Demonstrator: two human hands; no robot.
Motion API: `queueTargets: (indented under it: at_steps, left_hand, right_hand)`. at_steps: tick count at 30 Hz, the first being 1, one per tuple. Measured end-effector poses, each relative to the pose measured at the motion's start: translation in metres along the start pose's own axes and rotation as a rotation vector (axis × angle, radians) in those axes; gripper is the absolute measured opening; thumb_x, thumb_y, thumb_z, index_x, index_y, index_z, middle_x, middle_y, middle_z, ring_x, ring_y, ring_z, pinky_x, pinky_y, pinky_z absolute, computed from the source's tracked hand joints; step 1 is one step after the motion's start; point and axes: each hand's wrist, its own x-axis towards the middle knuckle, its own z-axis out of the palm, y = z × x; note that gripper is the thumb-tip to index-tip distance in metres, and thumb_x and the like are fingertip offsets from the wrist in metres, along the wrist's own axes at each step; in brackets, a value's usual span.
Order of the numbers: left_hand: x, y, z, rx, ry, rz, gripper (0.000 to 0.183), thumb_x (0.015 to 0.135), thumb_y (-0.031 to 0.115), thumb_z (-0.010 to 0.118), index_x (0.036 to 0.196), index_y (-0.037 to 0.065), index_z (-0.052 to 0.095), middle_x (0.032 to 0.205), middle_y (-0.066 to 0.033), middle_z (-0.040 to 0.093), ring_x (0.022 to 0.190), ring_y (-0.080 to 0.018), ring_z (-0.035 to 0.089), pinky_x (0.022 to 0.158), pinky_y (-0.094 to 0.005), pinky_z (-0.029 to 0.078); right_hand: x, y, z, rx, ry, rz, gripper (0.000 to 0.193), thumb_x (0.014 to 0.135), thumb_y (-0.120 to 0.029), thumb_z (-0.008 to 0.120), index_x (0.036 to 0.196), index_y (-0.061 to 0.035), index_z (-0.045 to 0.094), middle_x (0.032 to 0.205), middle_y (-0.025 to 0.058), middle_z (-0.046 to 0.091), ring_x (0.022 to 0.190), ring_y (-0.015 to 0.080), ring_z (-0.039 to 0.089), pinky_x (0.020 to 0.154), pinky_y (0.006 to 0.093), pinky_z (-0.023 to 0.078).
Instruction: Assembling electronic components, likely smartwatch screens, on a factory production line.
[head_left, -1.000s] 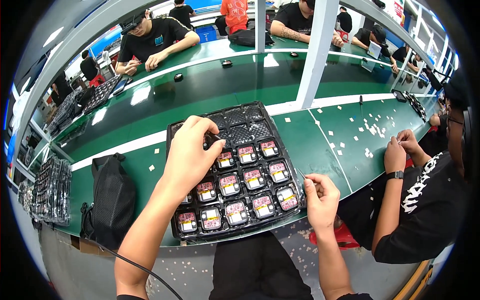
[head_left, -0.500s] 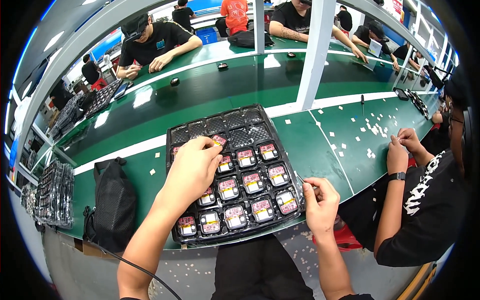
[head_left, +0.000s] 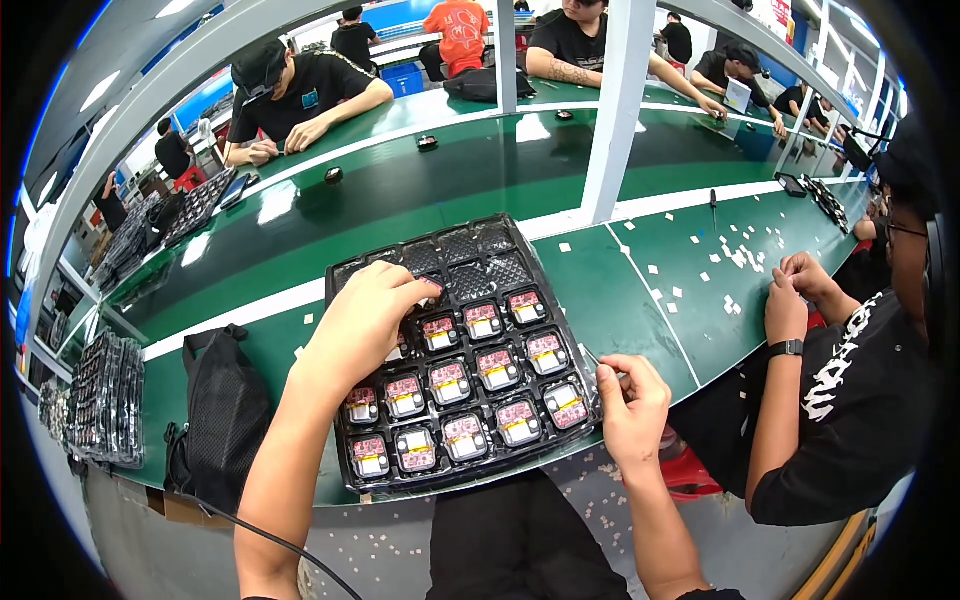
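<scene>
A black plastic tray (head_left: pixel 475 277) lies in front of me on the green bench, its far pockets bare. Small square devices (head_left: pixel 449 381) with red circuit boards and silvery, yellow-taped cells fill most nearer pockets. Over the tray's left part, my left hand (head_left: pixel 362 318) is closed, pinching one such device (head_left: pixel 431 288) by its edge; my fingers cover most of it. My right hand (head_left: pixel 634 408), closed beside the tray's right edge, grips a thin metal tool (head_left: pixel 590 354) whose tip points toward the tray. The tool's handle is hidden in my fingers.
A black bag (head_left: pixel 228 420) lies left of the tray, near stacked trays (head_left: pixel 107 400). Scattered pale square pieces (head_left: pixel 742 258) and a screwdriver (head_left: pixel 713 198) lie to the right, where a co-worker (head_left: pixel 840 400) sits. A white post (head_left: pixel 612 120) rises beyond; a green conveyor (head_left: pixel 480 165) carries several small black items.
My left hand has shifted slightly left, and the device in it has tilted and shows less of its face. My right hand stays by the tray's edge with the tool.
</scene>
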Motion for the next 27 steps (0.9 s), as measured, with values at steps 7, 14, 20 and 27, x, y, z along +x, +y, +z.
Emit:
queueTargets:
  at_steps: [7,14,20,27]
  left_hand:
    - [0.007,-0.002,0.002,-0.046,-0.023,0.009,0.034,0.08,-0.006,0.064,0.111,0.006,0.071,0.092,-0.0099,0.062,0.095,-0.0302,0.059,0.089,-0.04,0.048]
    - [0.012,-0.003,0.002,-0.063,-0.095,-0.004,0.039,0.075,-0.009,0.064,0.11,0.007,0.068,0.094,-0.0095,0.062,0.098,-0.0316,0.057,0.091,-0.041,0.048]
    - [0.01,0.003,0.001,-0.116,-0.05,-0.098,0.038,0.079,-0.01,0.06,0.113,0.006,0.066,0.092,-0.0101,0.06,0.096,-0.0315,0.056,0.091,-0.0404,0.048]
    - [0.01,0.021,0.019,-0.11,0.046,-0.163,0.029,0.095,0.001,0.06,0.124,0.004,0.061,0.094,-0.0126,0.063,0.097,-0.0327,0.058,0.091,-0.0426,0.048]
  right_hand:
    - [0.0,0.0,0.0,0.005,0.021,-0.055,0.009,0.093,0.0,0.071,0.099,0.0058,0.07,0.08,0.0051,0.062,0.06,0.0074,0.047,0.055,0.0251,0.038]
    - [0.0,0.001,0.0,0.005,0.034,-0.04,0.008,0.093,0.0,0.071,0.099,0.0057,0.07,0.08,0.0051,0.062,0.06,0.008,0.048,0.055,0.0256,0.038]
    - [0.002,0.002,0.003,0.0,0.031,-0.084,0.009,0.093,-0.001,0.071,0.099,0.0053,0.07,0.081,0.0052,0.063,0.06,0.008,0.048,0.055,0.0253,0.039]
    - [0.001,0.001,0.002,0.0,0.035,-0.051,0.009,0.092,-0.002,0.072,0.098,0.0054,0.07,0.081,0.0056,0.063,0.061,0.0085,0.048,0.055,0.0256,0.039]
